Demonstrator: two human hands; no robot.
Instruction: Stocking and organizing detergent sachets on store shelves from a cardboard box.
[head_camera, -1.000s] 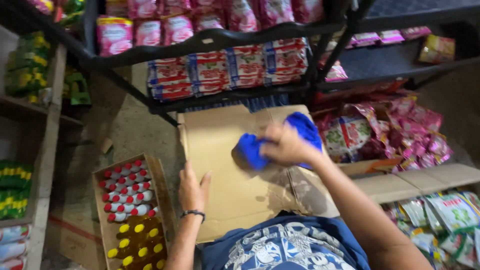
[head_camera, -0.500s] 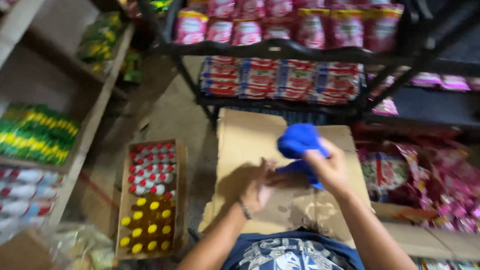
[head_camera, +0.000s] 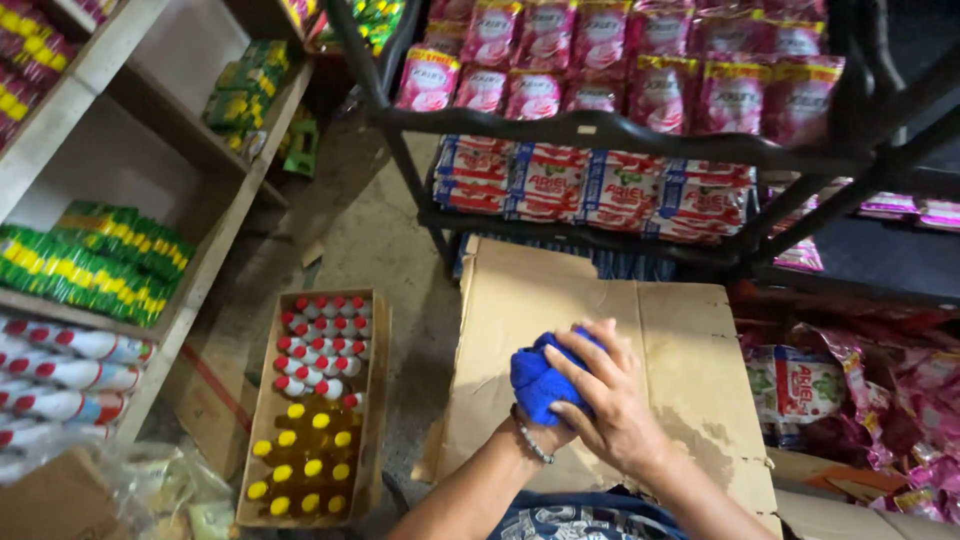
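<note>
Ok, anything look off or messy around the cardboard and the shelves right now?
Mostly tidy. Both hands bunch a blue cloth over the flattened cardboard, which is creased. At the right, pink sachet packs lie in a loose heap on the floor rather than on a shelf. No spill shows.

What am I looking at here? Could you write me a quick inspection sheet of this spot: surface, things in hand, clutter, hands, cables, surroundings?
Surface: flattened brown cardboard box lying in front of the person, over a concrete floor.
Job's things: bunched blue cloth, held above the cardboard.
Clutter: open carton of bottles on the floor to the left, red caps at the far end, yellow caps nearer; pink sachet packs piled at the right.
Hands: right hand wrapped over the cloth; left hand under it, mostly hidden, beaded band at the wrist.
Cables: nothing seen.
Surroundings: dark metal rack with pink and red packets ahead; wooden shelves with green packs at the left.
</note>
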